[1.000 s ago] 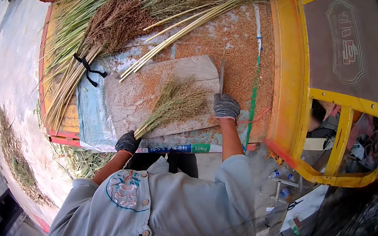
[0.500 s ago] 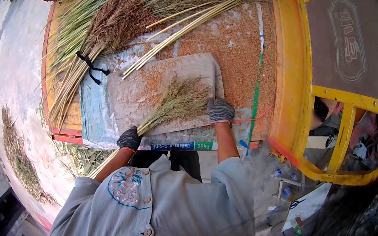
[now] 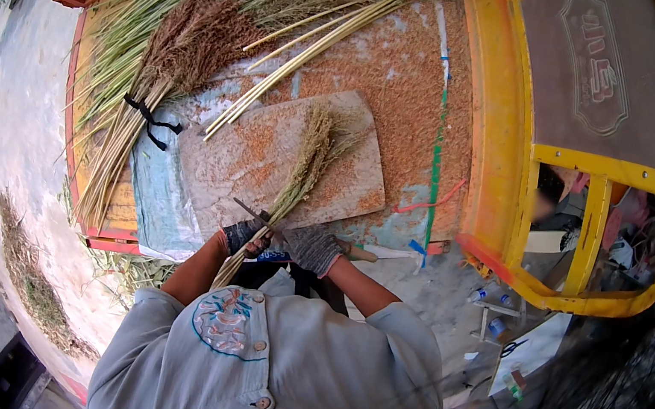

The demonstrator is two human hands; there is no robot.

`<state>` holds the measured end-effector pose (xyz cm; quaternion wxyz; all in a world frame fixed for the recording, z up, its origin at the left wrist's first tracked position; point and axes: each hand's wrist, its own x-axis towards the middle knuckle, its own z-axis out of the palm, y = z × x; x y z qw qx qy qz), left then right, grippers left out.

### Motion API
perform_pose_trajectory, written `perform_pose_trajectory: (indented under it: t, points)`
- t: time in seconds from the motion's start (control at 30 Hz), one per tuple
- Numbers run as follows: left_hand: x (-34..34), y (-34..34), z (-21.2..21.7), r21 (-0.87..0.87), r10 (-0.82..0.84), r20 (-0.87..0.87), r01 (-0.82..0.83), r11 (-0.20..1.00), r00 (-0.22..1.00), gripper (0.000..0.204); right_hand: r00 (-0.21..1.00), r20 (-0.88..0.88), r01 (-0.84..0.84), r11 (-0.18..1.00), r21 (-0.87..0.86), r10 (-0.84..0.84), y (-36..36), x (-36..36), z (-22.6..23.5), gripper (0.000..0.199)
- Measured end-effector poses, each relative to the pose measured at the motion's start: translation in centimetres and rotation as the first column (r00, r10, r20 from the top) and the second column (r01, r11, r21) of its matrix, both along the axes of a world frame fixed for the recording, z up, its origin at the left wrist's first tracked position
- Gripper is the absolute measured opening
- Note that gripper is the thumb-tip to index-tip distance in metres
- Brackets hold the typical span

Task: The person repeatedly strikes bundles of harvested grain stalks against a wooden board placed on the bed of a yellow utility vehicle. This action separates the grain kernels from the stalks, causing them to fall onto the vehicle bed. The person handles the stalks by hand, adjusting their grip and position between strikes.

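Observation:
My left hand (image 3: 242, 237) is closed round the stalks of a small bunch of seeded stalks (image 3: 304, 168). The bunch stands up and away from me, its seed heads over a worn board (image 3: 359, 158). Close beside it my right hand (image 3: 311, 248) is closed on a wooden-handled blade (image 3: 360, 252). The handle end sticks out to the right of the fist. A dark, thin blade part shows across the stalks by my left hand, but its full shape is partly hidden.
Loose orange-brown seeds (image 3: 419, 124) cover the sheet around the board. A reddish seeded bundle (image 3: 200, 36), tied with a black strip (image 3: 152, 121), lies left among green stalks (image 3: 124, 49). Pale stalks (image 3: 303, 66) lie beyond the board. A yellow metal frame (image 3: 590, 240) rises at the right.
My right hand has come from the board's right edge in to my left hand, bringing the blade across the stalks. The bunch has tipped from slanting right to more upright.

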<state>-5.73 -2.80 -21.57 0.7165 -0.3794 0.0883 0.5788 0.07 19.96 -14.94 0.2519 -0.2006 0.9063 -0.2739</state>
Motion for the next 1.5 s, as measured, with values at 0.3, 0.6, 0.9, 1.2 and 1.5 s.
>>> perform_pose_trajectory:
  t: [0.3, 0.6, 0.9, 1.2, 1.5]
  points:
    - [-0.5, 0.6, 3.2, -0.016, 0.015, -0.114, -0.017, 1.000, 0.993, 0.036, 0.955, 0.038, 0.250, 0.867, 0.432, -0.295, 14.4, -9.8, -3.3, 0.032]
    - [-0.2, 1.0, 2.1, -0.011, -0.026, -0.024, 0.026, 1.000, 0.999, 0.047, 0.902, -0.307, 0.351, 0.929, 0.117, -0.303, 8.1, -4.9, 2.2, 0.030]
    - [1.7, -0.7, 0.5, 0.099, 0.030, 0.191, -0.050, 0.994, 0.981, 0.053, 0.925, -0.022, 0.363, 0.864, 0.349, -0.380, 11.2, -8.6, -4.3, 0.039]
    - [4.0, 2.4, 6.2, -0.722, -0.757, -0.287, -0.386, 0.574, -0.587, 0.054, 0.804, 0.063, 0.479, 0.706, 0.521, -0.592, 9.2, -11.0, -3.7, 0.043]
    - [0.7, 1.8, 8.6, -0.488, -0.543, -0.790, 0.244, 0.838, 0.284, 0.038, 0.708, -0.264, 0.691, 0.719, 0.072, -0.655, 9.2, -4.6, 1.5, 0.036]
